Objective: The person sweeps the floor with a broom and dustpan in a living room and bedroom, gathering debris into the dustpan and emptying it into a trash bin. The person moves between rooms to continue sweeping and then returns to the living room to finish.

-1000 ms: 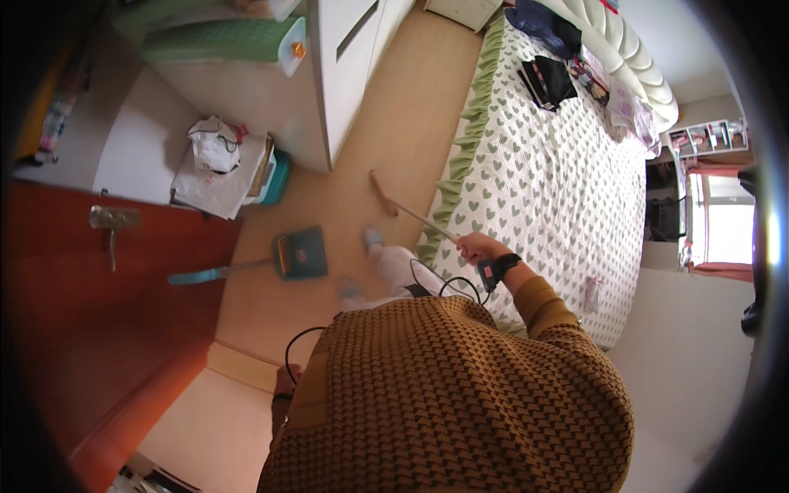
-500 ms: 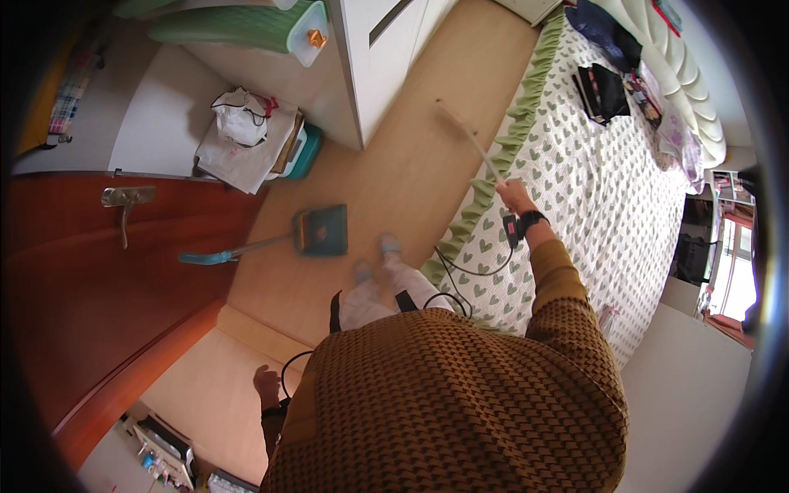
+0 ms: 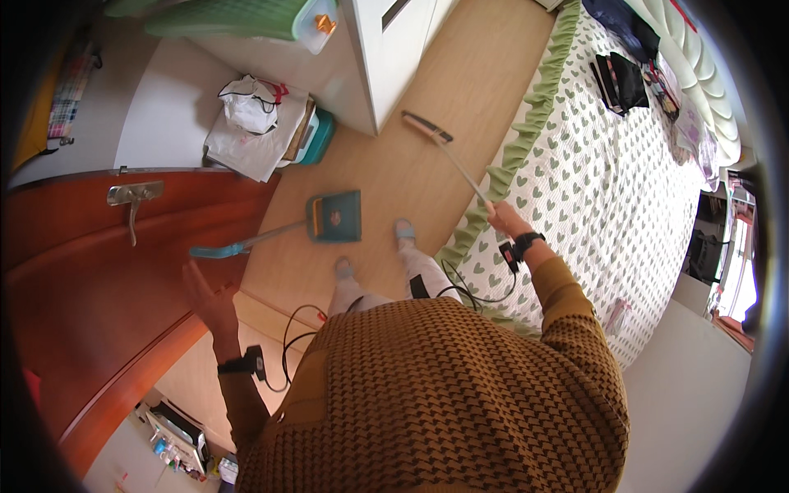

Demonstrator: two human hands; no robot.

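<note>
My right hand [image 3: 509, 221] is closed round the handle of a broom [image 3: 460, 167], whose head rests on the wooden floor between the wardrobe and the bed. To the left, my left hand [image 3: 212, 306] is raised with fingers spread and nothing in it. Its fingertips are just below the light-blue grip of a long-handled dustpan [image 3: 337, 217]; whether they touch it I cannot tell. The dustpan is dark teal, stands on the floor ahead of my feet, and has a few small bits inside.
A red-brown door [image 3: 99, 279] with a metal handle stands at the left. On the right, the bed [image 3: 575, 197] has a heart-patterned cover with a green frill. White bags [image 3: 251, 123] lie on a teal box by the white wardrobe [image 3: 374, 57]. Cables hang near my waist.
My left hand has risen from low beside my body toward the dustpan's grip. The broom head has swept left and nearer, my right hand drawing slightly back. My feet have moved apart.
</note>
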